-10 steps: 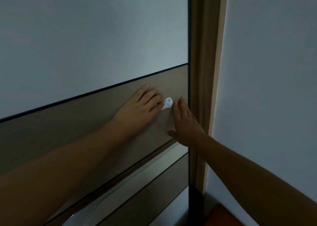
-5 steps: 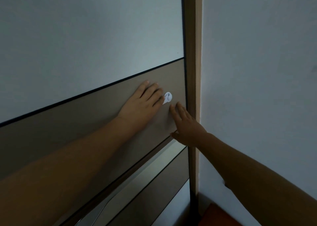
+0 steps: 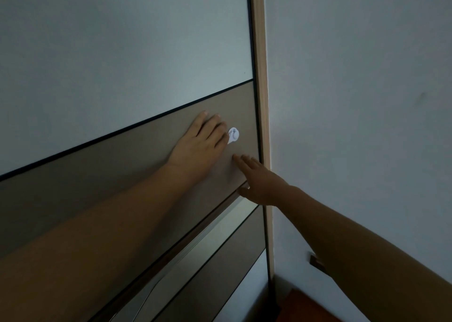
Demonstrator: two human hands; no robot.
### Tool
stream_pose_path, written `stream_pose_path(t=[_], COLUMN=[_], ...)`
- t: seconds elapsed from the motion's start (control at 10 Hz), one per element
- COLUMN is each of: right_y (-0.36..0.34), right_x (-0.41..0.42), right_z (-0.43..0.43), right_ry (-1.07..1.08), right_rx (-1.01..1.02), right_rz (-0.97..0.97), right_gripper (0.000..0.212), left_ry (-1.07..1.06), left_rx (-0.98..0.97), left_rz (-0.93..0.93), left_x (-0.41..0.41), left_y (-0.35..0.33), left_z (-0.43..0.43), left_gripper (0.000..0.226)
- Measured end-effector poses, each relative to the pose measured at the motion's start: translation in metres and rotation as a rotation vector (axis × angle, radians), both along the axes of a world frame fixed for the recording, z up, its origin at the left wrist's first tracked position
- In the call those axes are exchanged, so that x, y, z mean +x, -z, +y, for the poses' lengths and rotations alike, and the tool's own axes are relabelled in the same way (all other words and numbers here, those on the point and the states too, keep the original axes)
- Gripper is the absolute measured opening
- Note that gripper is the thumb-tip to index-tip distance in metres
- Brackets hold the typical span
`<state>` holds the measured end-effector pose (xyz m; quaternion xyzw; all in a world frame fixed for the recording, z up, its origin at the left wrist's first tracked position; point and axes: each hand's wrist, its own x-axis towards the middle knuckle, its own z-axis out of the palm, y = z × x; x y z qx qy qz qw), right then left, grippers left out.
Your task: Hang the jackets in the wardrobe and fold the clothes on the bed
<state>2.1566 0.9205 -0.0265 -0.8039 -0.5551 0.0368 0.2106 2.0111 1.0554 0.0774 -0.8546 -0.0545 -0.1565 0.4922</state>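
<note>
A sliding wardrobe door [image 3: 122, 52] fills the left of the view, with a pale upper panel and a taupe band [image 3: 97, 174] across the middle. My left hand [image 3: 198, 145] lies flat on the taupe band, fingers straight, just left of a small white stick-on hook [image 3: 233, 135]. My right hand [image 3: 259, 177] presses with straight fingers on the same band, below the hook and near the door's right edge. No jackets or clothes are in view.
A light wooden frame post [image 3: 260, 101] borders the door on the right. Beyond it is a plain white wall [image 3: 354, 101]. A metal rail strip [image 3: 195, 243] runs below the taupe band. A reddish-brown surface [image 3: 305, 307] shows at the bottom right.
The door's right edge has closed up against the wooden post; the dark gap is gone. My right hand has slid lower, away from the hook. My left hand stays flat beside it.
</note>
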Motion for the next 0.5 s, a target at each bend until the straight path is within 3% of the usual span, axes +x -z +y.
stream_pose_path(t=[0.3, 0.4, 0.5], right_y=[-0.02, -0.031, -0.042], right_x=[-0.022, -0.03, -0.041], right_z=[-0.024, -0.043, -0.064], right_ry=[-0.002, 0.013, 0.029], right_rx=[-0.029, -0.066, -0.062], right_rz=[0.091, 0.129, 0.132], right_gripper=[0.075, 0.063, 0.05], left_ry=[0.067, 0.213, 0.2], left_rx=[-0.101, -0.359, -0.605], left_rz=[-0.005, -0.018, -0.051], left_x=[0.0, -0.009, -0.031], left_y=[-0.002, 0.016, 0.043], left_z=[-0.004, -0.012, -0.021], left_gripper=[0.075, 0.07, 0.063])
